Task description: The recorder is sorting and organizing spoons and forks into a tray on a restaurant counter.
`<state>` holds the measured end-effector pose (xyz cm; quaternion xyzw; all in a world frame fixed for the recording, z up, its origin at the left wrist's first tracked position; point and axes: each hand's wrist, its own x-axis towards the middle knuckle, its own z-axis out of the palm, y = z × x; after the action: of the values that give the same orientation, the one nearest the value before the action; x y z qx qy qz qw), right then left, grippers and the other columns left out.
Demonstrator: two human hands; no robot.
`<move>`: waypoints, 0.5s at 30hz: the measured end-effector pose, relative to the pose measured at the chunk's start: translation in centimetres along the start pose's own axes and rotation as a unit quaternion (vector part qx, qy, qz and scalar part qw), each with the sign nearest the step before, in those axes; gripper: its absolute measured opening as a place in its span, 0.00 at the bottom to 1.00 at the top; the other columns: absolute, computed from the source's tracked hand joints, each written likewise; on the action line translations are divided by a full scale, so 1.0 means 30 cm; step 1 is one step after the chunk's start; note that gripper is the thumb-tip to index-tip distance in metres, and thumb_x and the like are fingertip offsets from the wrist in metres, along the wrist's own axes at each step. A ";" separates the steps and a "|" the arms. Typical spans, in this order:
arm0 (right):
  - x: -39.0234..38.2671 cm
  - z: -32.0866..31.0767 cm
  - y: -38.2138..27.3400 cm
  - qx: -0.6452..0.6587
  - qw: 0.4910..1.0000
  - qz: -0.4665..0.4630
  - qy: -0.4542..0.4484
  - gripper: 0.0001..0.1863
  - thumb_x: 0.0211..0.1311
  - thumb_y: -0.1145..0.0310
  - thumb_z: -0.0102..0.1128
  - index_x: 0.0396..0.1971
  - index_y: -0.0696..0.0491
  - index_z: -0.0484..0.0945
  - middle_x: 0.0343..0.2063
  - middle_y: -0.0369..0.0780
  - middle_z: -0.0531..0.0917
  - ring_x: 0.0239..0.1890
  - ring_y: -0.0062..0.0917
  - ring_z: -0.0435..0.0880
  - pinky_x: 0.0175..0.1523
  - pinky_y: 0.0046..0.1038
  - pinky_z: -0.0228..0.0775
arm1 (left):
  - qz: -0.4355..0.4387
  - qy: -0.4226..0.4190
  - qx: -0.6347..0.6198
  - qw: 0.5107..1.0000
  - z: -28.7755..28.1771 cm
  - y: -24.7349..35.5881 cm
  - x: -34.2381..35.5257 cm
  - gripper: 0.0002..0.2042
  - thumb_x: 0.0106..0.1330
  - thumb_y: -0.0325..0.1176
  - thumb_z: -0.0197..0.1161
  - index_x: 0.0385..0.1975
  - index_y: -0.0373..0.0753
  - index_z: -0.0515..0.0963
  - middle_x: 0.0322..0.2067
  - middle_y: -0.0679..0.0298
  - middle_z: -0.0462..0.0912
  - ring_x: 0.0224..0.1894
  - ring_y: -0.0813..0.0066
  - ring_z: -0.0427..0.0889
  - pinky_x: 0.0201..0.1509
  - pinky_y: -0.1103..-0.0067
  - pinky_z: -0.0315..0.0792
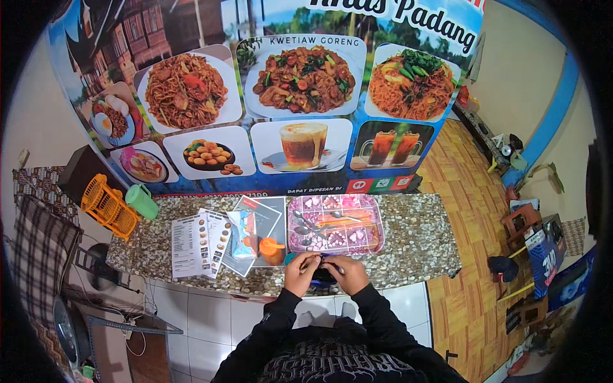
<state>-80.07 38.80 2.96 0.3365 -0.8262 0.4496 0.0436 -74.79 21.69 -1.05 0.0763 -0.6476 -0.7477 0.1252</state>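
Observation:
Both my hands are close together at the counter's near edge, just below a pink patterned tray (377, 223). The fingers of my left hand (300, 274) are pinched, and so are those of my right hand (348, 274). Between them is a dark object with a purple-blue edge (324, 277), mostly hidden, so its kind cannot be told. Anything small in my fingertips is too hidden to name. In the tray lie several metal spoons (306, 230) and orange sticks (351, 216). An orange lidded container (271, 251) stands left of my left hand.
The speckled counter (415, 236) also bears a tissue pack (243, 233), printed menu sheets (190, 246), a green pitcher (142, 202) and an orange plastic basket (108, 204). A tall food-picture banner (239, 143) rises behind it. A fan (102, 268) stands at left.

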 end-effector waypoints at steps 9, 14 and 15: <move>0.017 -0.046 -0.078 0.086 0.992 0.025 0.088 0.08 0.63 0.73 0.66 0.40 0.59 0.83 0.35 0.45 0.87 0.37 0.39 0.88 0.41 0.33 0.78 | -0.026 0.031 -0.033 0.999 0.005 -0.023 -0.020 0.12 0.74 0.30 0.60 0.52 0.31 0.80 0.41 0.67 0.84 0.42 0.86 0.80 0.47 0.85 0.74; -0.026 0.011 -0.017 0.042 0.996 -0.009 0.074 0.09 0.57 0.76 0.69 0.38 0.58 0.83 0.34 0.45 0.87 0.37 0.37 0.87 0.43 0.32 0.77 | -0.024 0.022 -0.022 0.999 0.011 -0.023 -0.033 0.12 0.75 0.31 0.61 0.51 0.31 0.81 0.40 0.66 0.84 0.43 0.85 0.81 0.47 0.85 0.74; -0.035 0.019 -0.008 0.037 0.998 0.001 0.060 0.10 0.55 0.76 0.69 0.38 0.58 0.83 0.33 0.45 0.87 0.38 0.38 0.87 0.43 0.34 0.77 | -0.007 0.025 -0.001 1.000 0.011 -0.026 -0.035 0.11 0.74 0.31 0.61 0.50 0.32 0.81 0.39 0.66 0.84 0.43 0.84 0.81 0.47 0.85 0.75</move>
<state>-78.99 38.83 2.41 0.3096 -0.8053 0.4992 0.0801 -73.95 22.39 -1.84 0.0996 -0.6433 -0.7469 0.1357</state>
